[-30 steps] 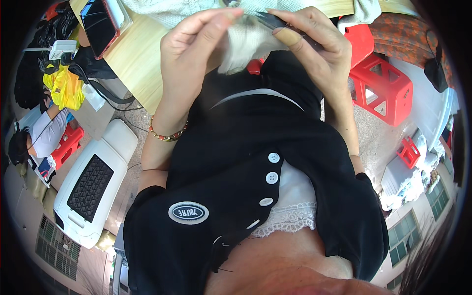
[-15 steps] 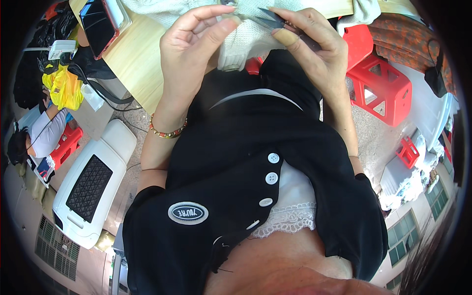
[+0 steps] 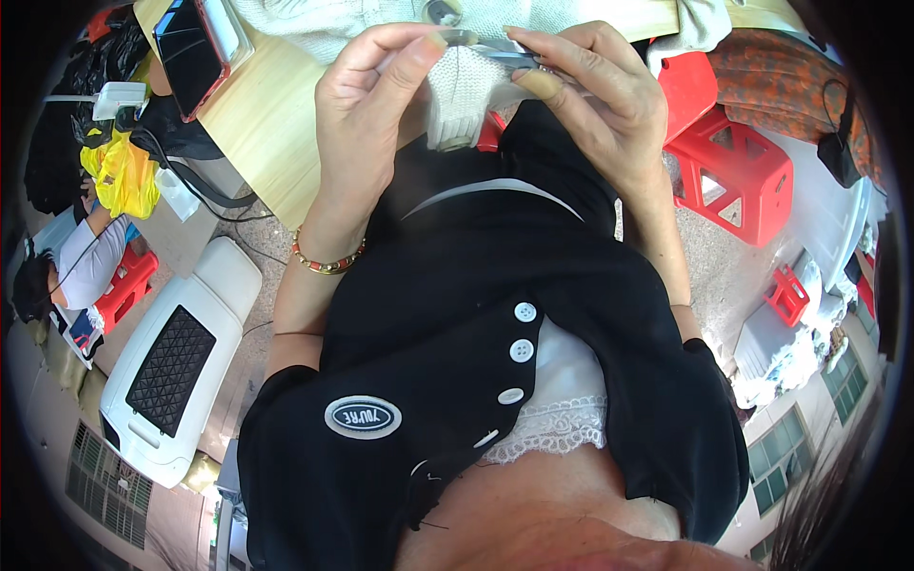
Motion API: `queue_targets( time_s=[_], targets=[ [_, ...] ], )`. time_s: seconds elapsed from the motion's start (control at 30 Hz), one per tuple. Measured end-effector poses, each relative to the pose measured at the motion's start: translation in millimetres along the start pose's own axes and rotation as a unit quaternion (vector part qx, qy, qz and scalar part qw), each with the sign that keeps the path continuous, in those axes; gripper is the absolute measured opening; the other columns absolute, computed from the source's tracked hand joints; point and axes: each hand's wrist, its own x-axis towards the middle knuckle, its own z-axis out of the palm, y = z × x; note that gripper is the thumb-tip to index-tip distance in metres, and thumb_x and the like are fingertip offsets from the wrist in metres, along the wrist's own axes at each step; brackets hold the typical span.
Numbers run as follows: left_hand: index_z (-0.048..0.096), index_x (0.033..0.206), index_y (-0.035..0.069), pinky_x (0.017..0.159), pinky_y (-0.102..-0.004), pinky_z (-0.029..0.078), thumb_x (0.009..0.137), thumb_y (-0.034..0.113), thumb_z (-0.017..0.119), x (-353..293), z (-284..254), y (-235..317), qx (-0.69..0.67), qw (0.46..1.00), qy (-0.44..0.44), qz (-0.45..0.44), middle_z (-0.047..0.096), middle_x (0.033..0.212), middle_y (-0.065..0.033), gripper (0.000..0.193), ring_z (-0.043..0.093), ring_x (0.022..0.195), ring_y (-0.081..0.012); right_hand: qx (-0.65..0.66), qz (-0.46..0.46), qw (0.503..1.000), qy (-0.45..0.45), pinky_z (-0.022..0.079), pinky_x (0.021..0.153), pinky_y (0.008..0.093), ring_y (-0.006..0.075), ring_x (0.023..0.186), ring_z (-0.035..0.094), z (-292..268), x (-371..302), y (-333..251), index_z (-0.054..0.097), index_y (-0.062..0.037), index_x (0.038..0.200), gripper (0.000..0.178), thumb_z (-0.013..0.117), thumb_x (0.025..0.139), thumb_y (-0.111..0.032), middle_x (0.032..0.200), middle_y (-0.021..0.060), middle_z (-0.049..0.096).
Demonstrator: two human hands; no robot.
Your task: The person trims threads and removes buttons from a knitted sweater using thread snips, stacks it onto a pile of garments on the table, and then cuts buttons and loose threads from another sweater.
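Observation:
My left hand (image 3: 364,100) is raised over the table's near edge, thumb and forefinger pinched together. What lies between these fingertips is too small to make out. Facing it, my right hand (image 3: 602,100) grips a pair of small dark-metal thread snips (image 3: 497,55). The blades point left and their tips reach my left fingertips. A tan covering wraps my right thumb. Below and behind the blades is a pale knit garment (image 3: 459,90), its ribbed end hanging over the table edge toward my lap. A dark button (image 3: 443,11) shows on the knit farther back.
On the light wooden table (image 3: 271,133), a phone (image 3: 193,57) stands at the left. Red plastic stools (image 3: 738,176) are at right. A yellow bag (image 3: 124,176), cables and a white motor scooter (image 3: 176,357) are at left, where another person (image 3: 90,257) sits.
The snips have moved left, bringing their blades to my left fingertips. The knit's hanging end has shifted slightly down, and my left hand slightly lower.

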Motion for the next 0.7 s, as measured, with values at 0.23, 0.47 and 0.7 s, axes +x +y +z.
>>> queue_targets(
  time_s=[0.23, 0.47, 0.7],
  targets=[
    [0.065, 0.106, 0.000, 0.062, -0.0145, 0.036, 0.094, 0.014, 0.062, -1.4, 3.1, 1.1, -0.015, 1.000, 0.007, -0.014, 0.060, 0.081, 0.0049, 0.019, 0.047, 0.069, 0.0006, -0.076, -0.067, 0.993, 0.056, 0.043, 0.058, 0.0242, 0.0123, 0.067, 0.055, 5.8, -3.9, 8.3, 0.071, -0.0071, 0.109, 0.038, 0.078, 0.071, -0.008, 0.080, 0.0043, 0.057],
    [0.065, 0.107, 0.000, 0.065, -0.0160, 0.039, 0.094, 0.014, 0.062, -1.3, 4.9, 1.1, -0.021, 1.000, 0.013, -0.017, 0.061, 0.084, 0.0034, 0.019, 0.049, 0.072, -0.0009, -0.111, -0.115, 0.980, 0.115, 0.046, 0.051, 0.0251, 0.0124, 0.061, 0.057, 8.7, -0.8, 13.4, 0.074, -0.0122, 0.101, 0.036, 0.081, 0.066, -0.014, 0.075, 0.0015, 0.059],
    [0.064, 0.108, 0.000, 0.068, -0.0164, 0.042, 0.094, 0.013, 0.062, -1.1, 9.9, 1.5, -0.044, 0.999, 0.013, -0.020, 0.065, 0.090, 0.0004, 0.020, 0.053, 0.077, -0.0014, -0.129, -0.123, 0.977, 0.114, 0.046, 0.051, 0.0250, 0.0124, 0.061, 0.057, 11.6, -2.5, 15.1, 0.074, -0.0119, 0.101, 0.037, 0.081, 0.065, -0.012, 0.075, 0.0010, 0.059]
  ],
)
